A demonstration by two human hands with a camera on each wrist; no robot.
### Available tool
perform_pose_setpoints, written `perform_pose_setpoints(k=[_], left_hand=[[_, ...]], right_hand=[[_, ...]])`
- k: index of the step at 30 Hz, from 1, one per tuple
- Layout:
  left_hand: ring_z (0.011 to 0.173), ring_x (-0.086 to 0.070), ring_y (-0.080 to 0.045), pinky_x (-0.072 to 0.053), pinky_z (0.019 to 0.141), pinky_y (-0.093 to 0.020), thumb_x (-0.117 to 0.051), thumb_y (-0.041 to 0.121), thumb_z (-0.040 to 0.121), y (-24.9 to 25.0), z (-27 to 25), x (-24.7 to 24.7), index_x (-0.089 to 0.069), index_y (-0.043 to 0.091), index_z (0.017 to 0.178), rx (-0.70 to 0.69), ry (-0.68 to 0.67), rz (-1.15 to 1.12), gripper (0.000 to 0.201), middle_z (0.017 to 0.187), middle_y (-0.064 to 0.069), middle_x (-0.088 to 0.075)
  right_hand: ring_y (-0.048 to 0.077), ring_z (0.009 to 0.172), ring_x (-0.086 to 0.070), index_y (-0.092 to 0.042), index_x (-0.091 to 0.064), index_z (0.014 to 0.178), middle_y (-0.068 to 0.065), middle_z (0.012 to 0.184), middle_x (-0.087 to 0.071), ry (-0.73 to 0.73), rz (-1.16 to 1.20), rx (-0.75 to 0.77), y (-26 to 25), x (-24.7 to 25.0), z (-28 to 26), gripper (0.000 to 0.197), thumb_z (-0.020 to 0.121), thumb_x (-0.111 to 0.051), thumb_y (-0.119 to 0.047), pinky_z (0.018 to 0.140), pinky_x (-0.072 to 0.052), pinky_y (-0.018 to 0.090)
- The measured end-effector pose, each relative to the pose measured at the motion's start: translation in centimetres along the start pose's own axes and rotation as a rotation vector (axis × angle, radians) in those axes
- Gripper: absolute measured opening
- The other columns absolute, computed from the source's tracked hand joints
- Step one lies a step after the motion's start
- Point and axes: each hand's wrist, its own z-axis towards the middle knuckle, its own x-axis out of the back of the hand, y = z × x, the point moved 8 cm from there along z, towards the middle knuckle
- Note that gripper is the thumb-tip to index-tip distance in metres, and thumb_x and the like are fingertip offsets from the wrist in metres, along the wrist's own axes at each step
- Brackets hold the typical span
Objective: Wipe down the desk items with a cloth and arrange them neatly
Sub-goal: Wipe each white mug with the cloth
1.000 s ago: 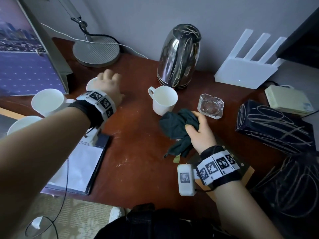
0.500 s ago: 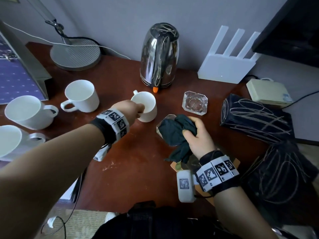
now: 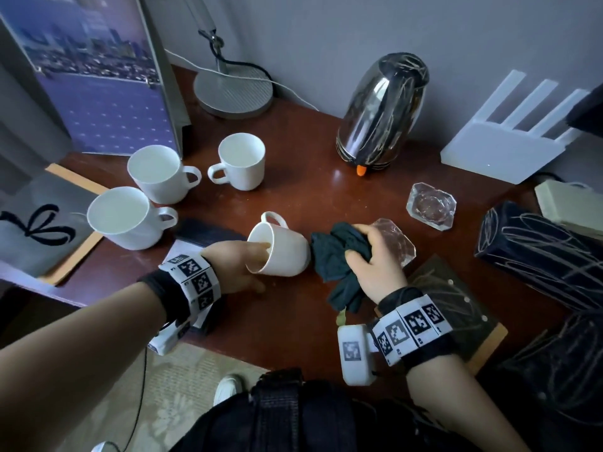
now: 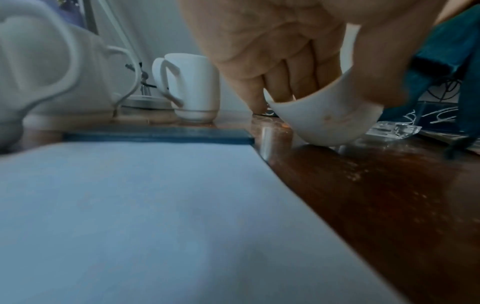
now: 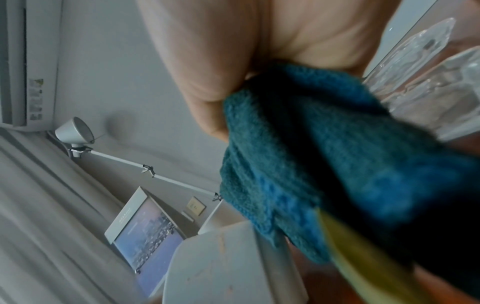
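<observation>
Nearest the body, at about five o'clock, the right hand [image 3: 375, 265] bunches a dark teal knitted cloth [image 3: 339, 256], thumb and fingers curled round it; a clear faceted glass dish [image 3: 396, 243] lies against the same fingers, though whether they pinch the dish too or only rest on it I cannot tell. The wad bulges toward the tilted mug, probably so a padded face is ready to rub.

At about seven o'clock the left hand [image 3: 235, 265] holds a plain white ceramic mug [image 3: 280, 249] tipped on its side, mouth toward the wrist. The fingertips [image 4: 280, 90] are hooked inside the rim, the thumb outside, pinching the wall. The mug's lower side sits just over or on the glossy red-brown wooden desk [image 3: 293, 321]; contact is not clear. Held so, its outside and base face the cloth, which looks like the reason for the tilt. Beneath the left wrist lies a white notepad in a dark folder [image 4: 130, 205].

Farther out, at ten to eleven o'clock, three more white mugs [image 3: 153, 172] stand upright and close together, handles pointing different ways, seemingly not yet lined up. At one o'clock a second clear glass dish [image 3: 430, 205] sits alone.

Farthest, at twelve o'clock, a shiny steel kettle [image 3: 381, 109] stands by the wall, a grey round lamp base [image 3: 233, 89] left of it and a white router with upright antennas [image 3: 496, 148] at two o'clock.
</observation>
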Motion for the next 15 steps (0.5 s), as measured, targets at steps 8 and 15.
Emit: perform_pose_setpoints(k=[8,15], left_hand=[[0.134,-0.030,-0.013,-0.018,0.115,-0.033,-0.044,0.053,0.078,-0.5,-1.3,-2.0,-0.066,0.010,0.107,-0.150,0.013,-0.215,0.056,0.114,-0.005,-0.063],[0.131,-0.040,-0.014,0.003,0.113,-0.019,-0.047,0.062,0.073,-1.7,-2.4,-3.7,-0.068,0.019,0.101,-0.139,0.033,-0.292,0.056,0.099,0.002,-0.068]], right_hand=[[0.008,0.101,-0.050,-0.018,-0.044,0.125,-0.008,0.110,-0.051,0.004,-0.051,0.003,-0.5,-1.8,-1.9,0.038,0.089,-0.051,-0.006,0.083,-0.036,0.017],[0.010,0.104,-0.047,-0.016,-0.045,0.118,0.000,0.116,-0.049,0.117,-0.062,0.097,-1.3,-2.5,-2.9,0.036,0.086,-0.057,-0.004,0.085,-0.032,0.011]])
